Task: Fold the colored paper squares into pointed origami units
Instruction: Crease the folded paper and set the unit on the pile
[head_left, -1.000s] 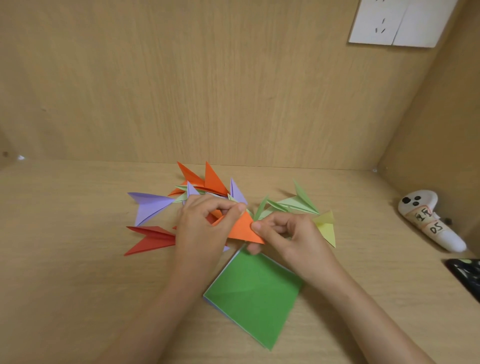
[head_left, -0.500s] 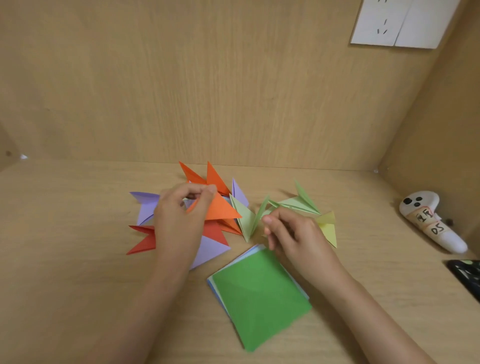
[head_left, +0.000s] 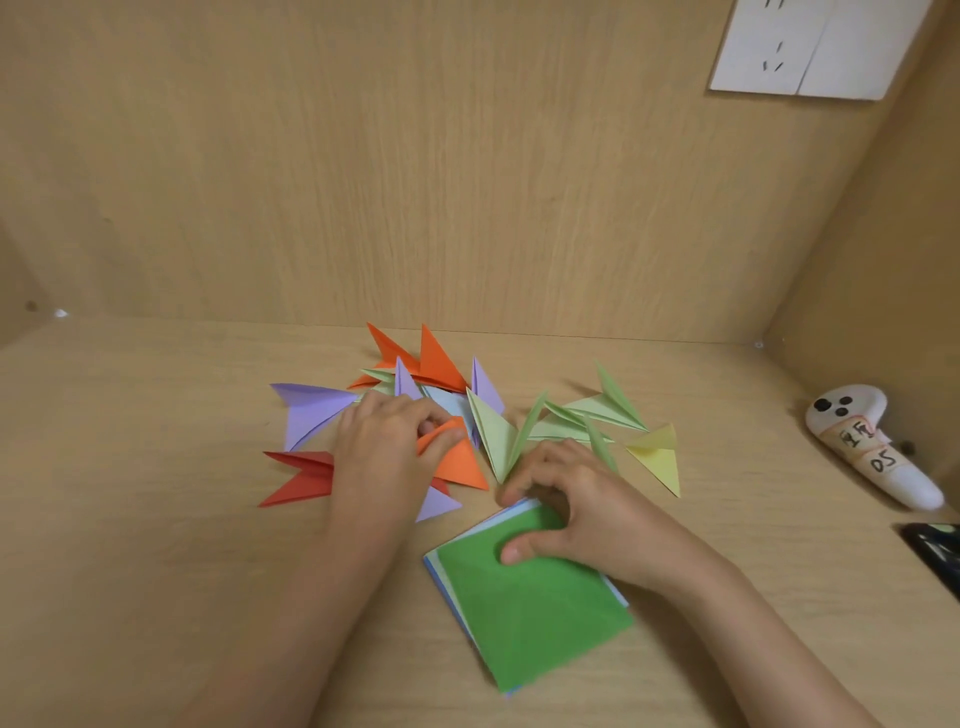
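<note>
Wooden surface (head_left: 130, 519), boxed in by wooden walls.

Left hand (head_left: 384, 457): narrow grip. Thumb and curled fingers pinch an orange folded unit (head_left: 460, 465) at its upper edge. The unit's point lies low, over the heap of finished pieces.

Right hand (head_left: 576, 509): grip closed on the stack of paper squares (head_left: 530, 608). Fingers curl over its far corner and the thumb presses on the green top sheet. Blue and pale edges show beneath. The stack lies flat, nearest the person, just below the heap.

Heap of pointed units:
- purple unit (head_left: 311, 410) and red unit (head_left: 301, 475) to the left
- orange pair (head_left: 436, 361) at the back
- pale green units (head_left: 498, 434) in the centre
- yellow unit (head_left: 657, 457) to the right

A white controller (head_left: 872, 452) lies well apart by the right wall.
</note>
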